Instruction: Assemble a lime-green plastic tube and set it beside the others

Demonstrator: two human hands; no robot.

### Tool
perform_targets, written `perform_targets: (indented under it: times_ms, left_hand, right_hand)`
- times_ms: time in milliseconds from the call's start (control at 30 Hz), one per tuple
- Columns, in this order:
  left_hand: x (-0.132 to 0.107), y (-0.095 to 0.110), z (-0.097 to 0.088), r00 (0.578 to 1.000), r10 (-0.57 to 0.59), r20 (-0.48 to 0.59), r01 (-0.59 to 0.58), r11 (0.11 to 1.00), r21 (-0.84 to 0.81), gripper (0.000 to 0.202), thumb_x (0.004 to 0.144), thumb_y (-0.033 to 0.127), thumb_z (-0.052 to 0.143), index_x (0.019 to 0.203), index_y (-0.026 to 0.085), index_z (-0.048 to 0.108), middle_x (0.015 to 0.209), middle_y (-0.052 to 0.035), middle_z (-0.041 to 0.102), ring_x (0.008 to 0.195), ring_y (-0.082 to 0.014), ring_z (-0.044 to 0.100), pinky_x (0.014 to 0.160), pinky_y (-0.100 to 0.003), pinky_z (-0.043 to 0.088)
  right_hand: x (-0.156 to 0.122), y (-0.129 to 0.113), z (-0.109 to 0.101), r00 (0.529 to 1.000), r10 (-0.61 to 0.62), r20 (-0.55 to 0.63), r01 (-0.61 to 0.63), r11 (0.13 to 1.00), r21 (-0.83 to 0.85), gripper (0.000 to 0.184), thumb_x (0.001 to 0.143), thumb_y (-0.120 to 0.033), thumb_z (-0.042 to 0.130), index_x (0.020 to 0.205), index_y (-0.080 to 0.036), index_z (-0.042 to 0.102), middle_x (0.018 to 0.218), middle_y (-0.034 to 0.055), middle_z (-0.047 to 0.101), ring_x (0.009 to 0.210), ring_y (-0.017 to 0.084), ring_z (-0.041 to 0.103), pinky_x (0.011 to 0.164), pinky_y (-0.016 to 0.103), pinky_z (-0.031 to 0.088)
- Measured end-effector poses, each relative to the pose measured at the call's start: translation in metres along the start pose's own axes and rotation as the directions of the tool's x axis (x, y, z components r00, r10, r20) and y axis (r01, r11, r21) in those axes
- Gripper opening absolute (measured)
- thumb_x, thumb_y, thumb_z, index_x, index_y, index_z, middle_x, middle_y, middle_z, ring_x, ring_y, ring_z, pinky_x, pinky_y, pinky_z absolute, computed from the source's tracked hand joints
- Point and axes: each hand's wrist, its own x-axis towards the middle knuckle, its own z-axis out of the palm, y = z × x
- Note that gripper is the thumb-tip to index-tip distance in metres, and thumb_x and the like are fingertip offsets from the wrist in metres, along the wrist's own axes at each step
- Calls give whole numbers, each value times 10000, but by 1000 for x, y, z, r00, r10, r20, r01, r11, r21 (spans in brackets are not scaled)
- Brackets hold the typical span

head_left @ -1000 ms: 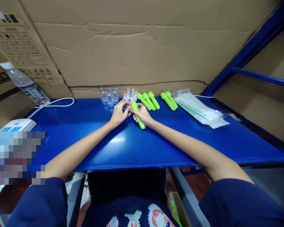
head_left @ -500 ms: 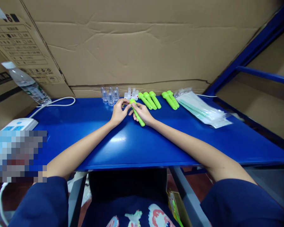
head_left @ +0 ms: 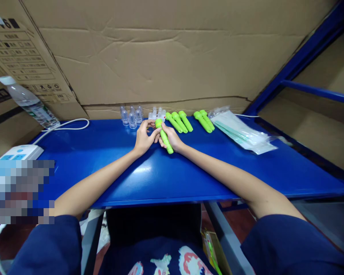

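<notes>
— Right hand [head_left: 172, 139] grips the bright green plastic tube [head_left: 164, 136], low over the blue table [head_left: 103, 160].
— Any change?
— Left hand [head_left: 143, 136] fingers have closed at its top end; assembly seems underway.

— Anything I can read from here?

— Far up and left of my hands, the cardboard box [head_left: 23, 57] carries a big "6" at its top corner. Below it sit a printed table and a row of handling symbols, too small to read.

— The water bottle [head_left: 28, 103]?

— Its label is blurred; I can't read it.
</notes>
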Motion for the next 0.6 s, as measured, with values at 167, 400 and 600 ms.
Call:
perform_targets:
  times_ms: [167,400,600]
  left_hand:
    - [2,0,-4,1000,13,2,-12,1000,-21,84,913,262,688,952,191,667,963,-60,741,928,-188,710,771,-284,537]
    - [1,5,-4,1000,-5,16,5,1000,-27,36,903,208,693,935,191,695,944,-52,760,874,-172,723,754,-276,535]
    - [0,7,-5,999,26,38,-26,1000,-7,47,908,193,698,953,192,683,944,-41,755,861,-164,726,744,-268,521]
  right_hand:
    - [-3,-3,1,1000,3,23,-3,1000,-6,696,946,-810,380,845,-156,595,389,-2,525,261,118,429,267,206,330]
    - [2,8,-7,999,28,35,-26,999,-43,792,961,-811,266,730,-145,628,364,38,514,250,107,393,262,202,287]
    - [6,7,-6,994,104,37,-107,990,97,763,982,-762,234,1022,-126,652,457,7,584,245,119,406,237,210,275]
